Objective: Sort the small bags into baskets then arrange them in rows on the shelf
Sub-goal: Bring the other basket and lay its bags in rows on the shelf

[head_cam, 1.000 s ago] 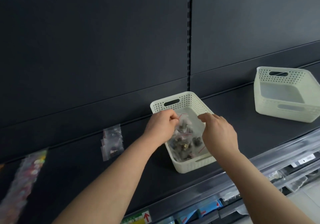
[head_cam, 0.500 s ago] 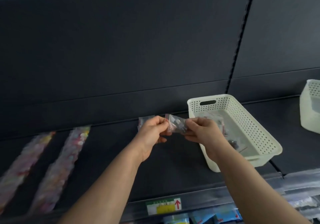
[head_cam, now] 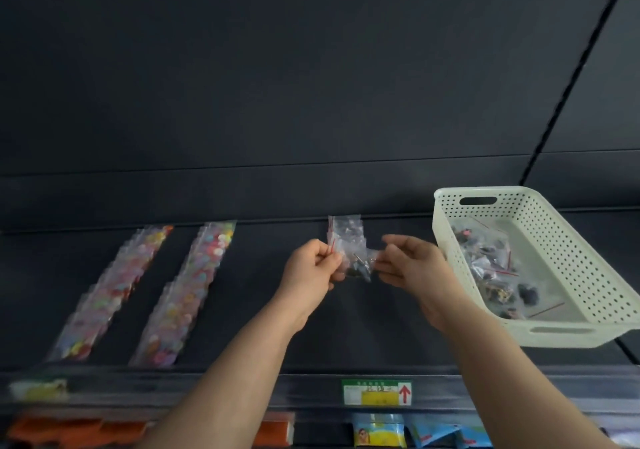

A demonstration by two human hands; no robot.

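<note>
both hands (head_cam: 313,268) pinching small bag (head_cam: 360,266), above shelf (head_cam: 346,337)

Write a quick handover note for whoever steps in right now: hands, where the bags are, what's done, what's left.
Hands: left hand and right hand both pinch one small bag of dark pieces, held above the shelf.
Things: just behind it, a short row of similar clear bags lies at the back of the shelf. The white basket on the right holds more bags of dark pieces.
Done: two colourful rows are laid out on the left, and the short row is begun.
Left: add the held bag to the short row, then likely empty the basket the same way.
</note>
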